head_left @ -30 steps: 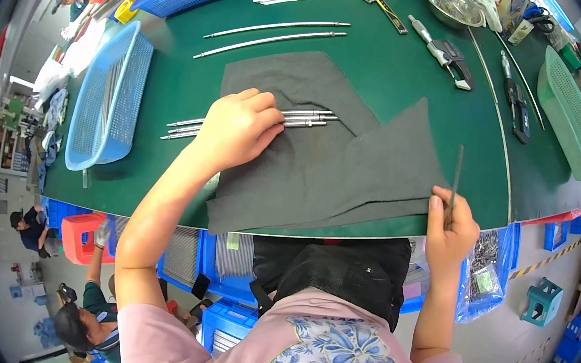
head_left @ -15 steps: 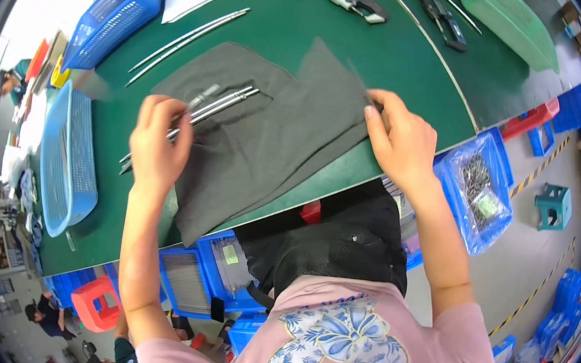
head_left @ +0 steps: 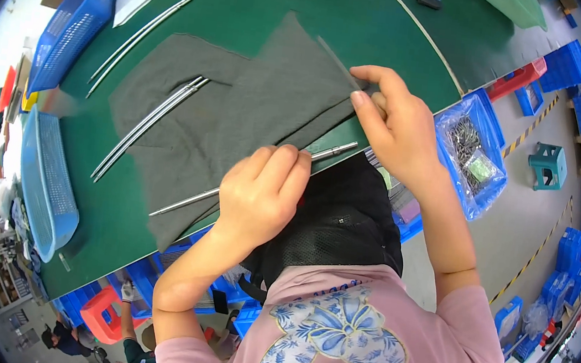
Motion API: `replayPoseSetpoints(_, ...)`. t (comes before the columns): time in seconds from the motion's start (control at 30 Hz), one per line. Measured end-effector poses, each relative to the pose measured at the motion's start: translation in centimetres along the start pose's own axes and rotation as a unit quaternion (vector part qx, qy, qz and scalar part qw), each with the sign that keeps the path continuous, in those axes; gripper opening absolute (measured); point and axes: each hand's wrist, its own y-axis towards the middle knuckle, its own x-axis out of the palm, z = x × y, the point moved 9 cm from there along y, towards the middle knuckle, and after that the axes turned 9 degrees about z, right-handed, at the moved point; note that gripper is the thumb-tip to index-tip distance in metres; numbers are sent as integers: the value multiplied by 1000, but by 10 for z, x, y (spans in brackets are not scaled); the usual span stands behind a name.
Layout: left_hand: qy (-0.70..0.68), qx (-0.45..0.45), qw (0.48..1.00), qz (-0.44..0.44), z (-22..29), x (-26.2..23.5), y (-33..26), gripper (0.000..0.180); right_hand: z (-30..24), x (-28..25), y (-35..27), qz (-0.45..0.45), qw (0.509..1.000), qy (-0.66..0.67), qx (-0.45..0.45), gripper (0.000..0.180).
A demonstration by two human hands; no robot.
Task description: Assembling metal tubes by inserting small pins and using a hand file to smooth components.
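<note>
My left hand (head_left: 262, 191) is closed round a long, slim metal rod (head_left: 186, 202) near the table's front edge. One end of the rod is stepped and points right; the other tapers to the left. My right hand (head_left: 398, 126) pinches a thin, blurred grey stick (head_left: 338, 62) above the right edge of a dark grey cloth (head_left: 240, 118). Whether those fingers also grip the cloth, I cannot tell. More metal rods (head_left: 150, 126) lie side by side on the cloth's left part, apart from both hands.
Two thin rods (head_left: 138, 39) lie on the green table (head_left: 366, 18) beyond the cloth. Blue baskets (head_left: 53, 190) stand at left. A blue bin (head_left: 472, 159) of small metal parts in clear plastic sits at right. Calipers lie at the far edge, with a green basket (head_left: 515, 6) far right.
My left hand has moved right and toward me, carrying one rod away from the others on the cloth. My right hand stays near the cloth's right edge. The whole view has shifted slightly.
</note>
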Motion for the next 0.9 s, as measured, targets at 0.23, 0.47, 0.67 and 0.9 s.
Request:
replayPoseSetpoints(0.23, -148, -175, 973, -2, -21, 6, 1, 21, 9, -25, -67, -20, 983, 151, 103, 38)
replayPoseSetpoints(0.47, -166, -163, 972, -2, -14, 14, 11, 19, -11, -16, -96, 23, 987, 156, 14, 35)
replayPoseSetpoints(0.67, -171, -198, 965, 16, -18, 17, 10, 15, -15, -17, -111, 25, 993, 111, -3, 36)
replayPoseSetpoints(0.9, -175, -212, 961, 27, -19, 18, 7, 17, -21, -18, -113, 29, 995, 90, -32, 42)
